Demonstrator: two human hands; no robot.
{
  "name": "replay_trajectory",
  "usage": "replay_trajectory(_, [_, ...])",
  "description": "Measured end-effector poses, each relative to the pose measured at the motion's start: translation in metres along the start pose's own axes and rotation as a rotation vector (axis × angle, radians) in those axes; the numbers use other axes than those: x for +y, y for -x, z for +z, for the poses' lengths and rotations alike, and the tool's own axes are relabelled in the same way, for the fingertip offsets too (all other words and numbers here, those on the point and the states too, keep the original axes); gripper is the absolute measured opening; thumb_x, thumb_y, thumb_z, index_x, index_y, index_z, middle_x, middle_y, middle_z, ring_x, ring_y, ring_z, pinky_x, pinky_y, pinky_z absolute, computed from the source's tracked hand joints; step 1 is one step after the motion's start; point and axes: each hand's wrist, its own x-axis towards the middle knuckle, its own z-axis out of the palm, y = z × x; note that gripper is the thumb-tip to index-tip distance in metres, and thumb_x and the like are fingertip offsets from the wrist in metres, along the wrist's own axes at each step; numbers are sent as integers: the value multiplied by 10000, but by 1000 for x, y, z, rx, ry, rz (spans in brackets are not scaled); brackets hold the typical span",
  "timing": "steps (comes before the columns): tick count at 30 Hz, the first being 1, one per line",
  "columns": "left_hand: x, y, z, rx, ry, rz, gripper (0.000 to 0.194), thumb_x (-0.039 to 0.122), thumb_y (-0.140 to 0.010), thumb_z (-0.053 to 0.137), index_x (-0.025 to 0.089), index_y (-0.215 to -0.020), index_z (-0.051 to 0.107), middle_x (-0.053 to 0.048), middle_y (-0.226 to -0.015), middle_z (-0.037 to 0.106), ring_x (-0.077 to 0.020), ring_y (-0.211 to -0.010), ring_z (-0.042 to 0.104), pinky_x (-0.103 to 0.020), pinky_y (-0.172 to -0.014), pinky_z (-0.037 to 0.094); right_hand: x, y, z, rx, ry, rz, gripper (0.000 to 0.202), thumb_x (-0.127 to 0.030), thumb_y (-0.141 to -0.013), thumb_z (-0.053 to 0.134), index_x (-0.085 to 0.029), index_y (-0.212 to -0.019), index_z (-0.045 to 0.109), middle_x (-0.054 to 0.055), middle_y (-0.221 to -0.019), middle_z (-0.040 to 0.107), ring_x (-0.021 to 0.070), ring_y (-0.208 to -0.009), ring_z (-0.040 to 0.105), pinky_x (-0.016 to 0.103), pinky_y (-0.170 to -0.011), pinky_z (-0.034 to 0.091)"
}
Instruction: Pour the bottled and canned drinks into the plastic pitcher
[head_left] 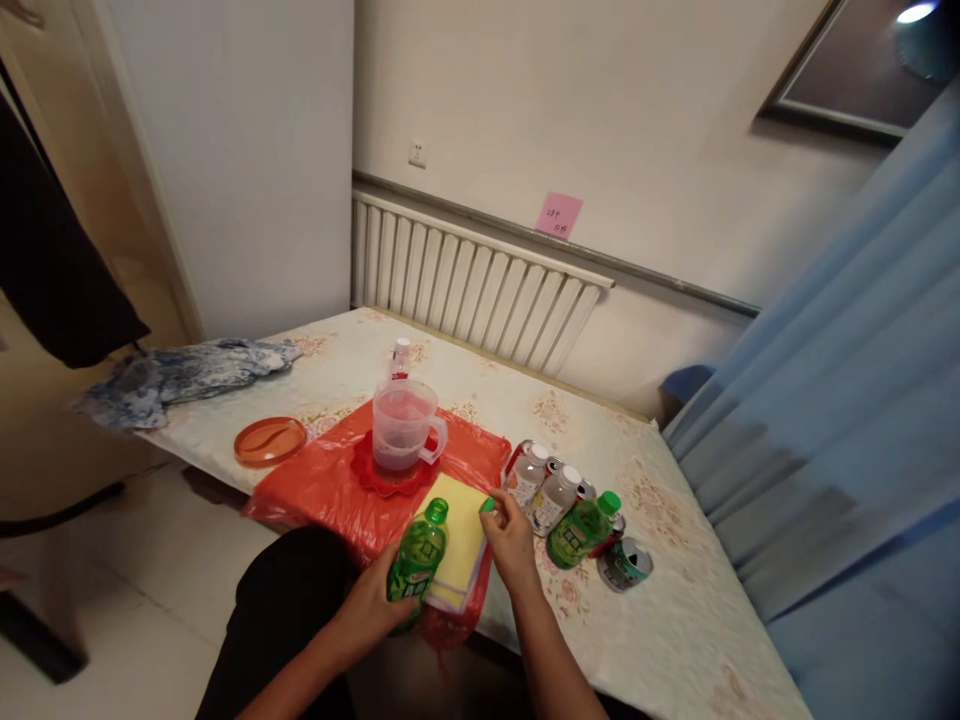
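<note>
My left hand (375,597) is wrapped round an uncapped green bottle (420,552), tilted slightly at the table's front edge. To its right, my right hand (510,535) pinches a green cap (487,505) above a yellow pad (463,535). The pad lies on a red plastic sheet (322,490). Behind it, a clear pitcher (400,428) with some liquid in it stands on a red scalloped dish (367,472). Just right of my right hand are two white-capped bottles (555,498), a capped green bottle (581,530) and several cans (625,565).
An orange lid (270,441) and a crumpled blue patterned cloth (202,375) lie at the left of the floral-covered table (697,600). A small white-capped bottle (400,358) stands behind the pitcher. A blue curtain (847,400) hangs at the right, and a radiator (480,285) lines the back wall.
</note>
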Motion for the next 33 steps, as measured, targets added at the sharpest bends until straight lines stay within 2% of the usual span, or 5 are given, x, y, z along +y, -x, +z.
replay_trajectory(4, [-7, -3, -14, 112, 8, -24, 656, 241, -597, 699, 164, -1233, 557, -100, -1164, 710, -313, -1101, 651, -411, -980, 497, 22, -14, 14, -23, 293, -109, 250, -206, -695, 577, -166, -939, 617, 12, -772, 633, 156, -645, 556, 262, -638, 436])
replay_trajectory(9, [-9, -5, -29, 176, 27, -58, 700, 298, -576, 738, 153, -1237, 562, -122, -1185, 706, -335, -1121, 642, -441, -1003, 481, 32, -23, 24, -189, 658, -234, 270, -122, -781, 531, -167, -1022, 643, 80, -978, 685, 199, -920, 620, 267, -791, 429])
replay_trajectory(22, [-24, -6, -38, 156, 22, -62, 761, 372, -625, 746, 146, -1313, 515, -137, -1241, 683, -343, -1177, 613, -441, -1007, 486, 52, -32, 40, -286, 829, -130, 295, -156, -818, 581, -169, -1097, 676, 117, -1030, 677, 234, -953, 636, 288, -812, 441])
replay_trajectory(27, [-17, -5, -40, 144, 22, -103, 718, 353, -627, 722, 132, -1280, 518, -144, -1209, 694, -350, -1171, 614, -460, -1004, 485, 35, -49, 50, -199, 614, -149, 478, -292, -804, 652, -111, -1244, 611, 149, -1077, 673, 253, -980, 634, 334, -874, 472])
replay_trajectory(33, [-16, -4, -41, 140, 34, -95, 695, 334, -636, 698, 147, -1275, 497, -131, -1227, 688, -339, -1196, 606, -438, -1005, 490, -18, -87, 79, -122, -23, -125, 415, -431, -751, 663, -177, -1079, 668, 81, -1003, 705, 208, -854, 645, 322, -786, 513])
